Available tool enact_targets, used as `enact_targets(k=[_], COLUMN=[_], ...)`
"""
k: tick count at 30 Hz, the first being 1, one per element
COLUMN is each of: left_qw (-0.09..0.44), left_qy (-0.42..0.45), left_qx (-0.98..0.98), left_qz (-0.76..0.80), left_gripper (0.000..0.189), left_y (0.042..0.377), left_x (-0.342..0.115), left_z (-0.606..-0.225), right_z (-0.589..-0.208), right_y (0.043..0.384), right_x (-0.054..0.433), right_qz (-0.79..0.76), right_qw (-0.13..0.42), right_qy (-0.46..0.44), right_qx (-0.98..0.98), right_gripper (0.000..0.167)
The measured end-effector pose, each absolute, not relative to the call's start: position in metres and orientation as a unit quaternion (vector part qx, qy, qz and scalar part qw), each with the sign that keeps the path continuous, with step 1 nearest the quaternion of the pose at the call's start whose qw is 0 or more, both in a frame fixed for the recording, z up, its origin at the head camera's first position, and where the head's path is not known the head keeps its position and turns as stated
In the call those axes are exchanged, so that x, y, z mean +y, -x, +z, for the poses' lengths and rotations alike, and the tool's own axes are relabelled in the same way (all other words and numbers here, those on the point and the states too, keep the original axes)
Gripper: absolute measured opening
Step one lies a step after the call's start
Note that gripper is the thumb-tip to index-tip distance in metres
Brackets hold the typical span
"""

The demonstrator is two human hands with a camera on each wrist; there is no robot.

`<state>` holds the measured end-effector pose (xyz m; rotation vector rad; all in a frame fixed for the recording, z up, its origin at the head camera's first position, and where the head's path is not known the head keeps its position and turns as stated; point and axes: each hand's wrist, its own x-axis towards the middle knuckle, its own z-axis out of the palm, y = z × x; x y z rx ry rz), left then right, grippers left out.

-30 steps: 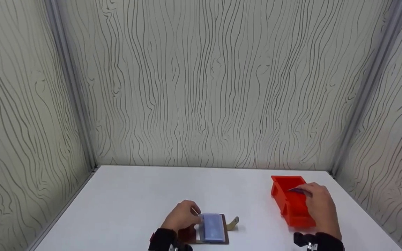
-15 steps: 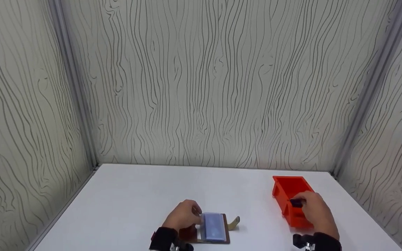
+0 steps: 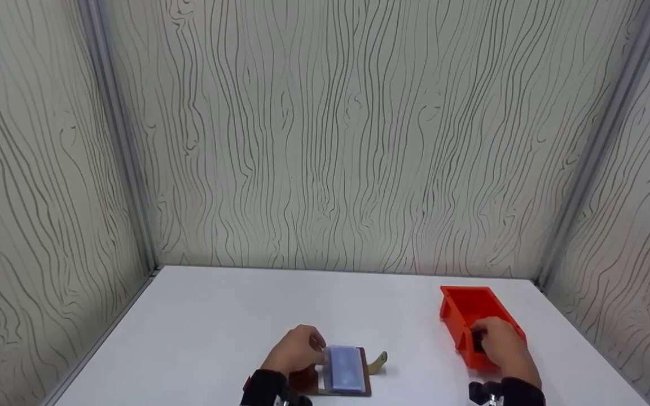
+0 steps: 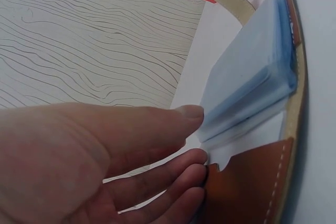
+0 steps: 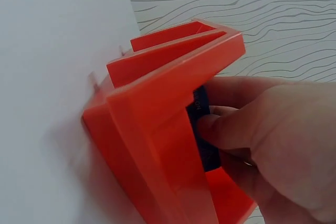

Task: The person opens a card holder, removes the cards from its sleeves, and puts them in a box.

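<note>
A brown leather card holder (image 3: 367,383) lies opened flat on the white table, its bundle of clear bluish plastic sleeves (image 4: 247,61) facing up. My left hand (image 3: 297,351) is at its left part, pinching the edge of a clear sleeve between thumb and fingers. In the left wrist view, the lower fingertips (image 4: 197,174) rest right beside the brown leather pocket. My right hand (image 3: 503,344) reaches into the red plastic bin (image 3: 456,321). Between thumb and fingers it pinches a dark navy card (image 5: 202,124) with small pale lettering, held just inside the bin's wall.
A tan strap (image 3: 378,362) with a metal snap sticks out from the card holder's right side. The bin stands at the table's right, with table (image 3: 409,327) between it and the holder. Wood-grain panels (image 3: 325,135) enclose the back and sides.
My right hand has lowered the dark card from above the bin down into it, moving toward the bin's near end. The left hand and card holder have hardly moved.
</note>
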<state>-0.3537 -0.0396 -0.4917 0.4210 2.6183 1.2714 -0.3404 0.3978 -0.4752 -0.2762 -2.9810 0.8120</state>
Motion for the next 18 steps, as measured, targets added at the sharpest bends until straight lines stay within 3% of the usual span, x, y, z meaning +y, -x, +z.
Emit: enact_targets(k=[12,18], left_qw=[0.102,0.088], left_qy=[-0.134,-0.146], left_qx=[0.888,0.89], left_qz=[0.428,0.422], left_gripper=[0.021,0.02], left_y=[0.3531,0.353], left_x=[-0.0383,-0.0387], left_z=[-0.4934,-0.4927], right_z=[-0.4825,-0.4786], right_y=[0.3449,0.3447], right_x=[0.3986,0.3993], right_qz=[0.285,0.252], right_qw=[0.014,0.088], right_qy=[0.11,0.064], right_qx=[-0.952,-0.962], right_gripper=[0.036,0.039])
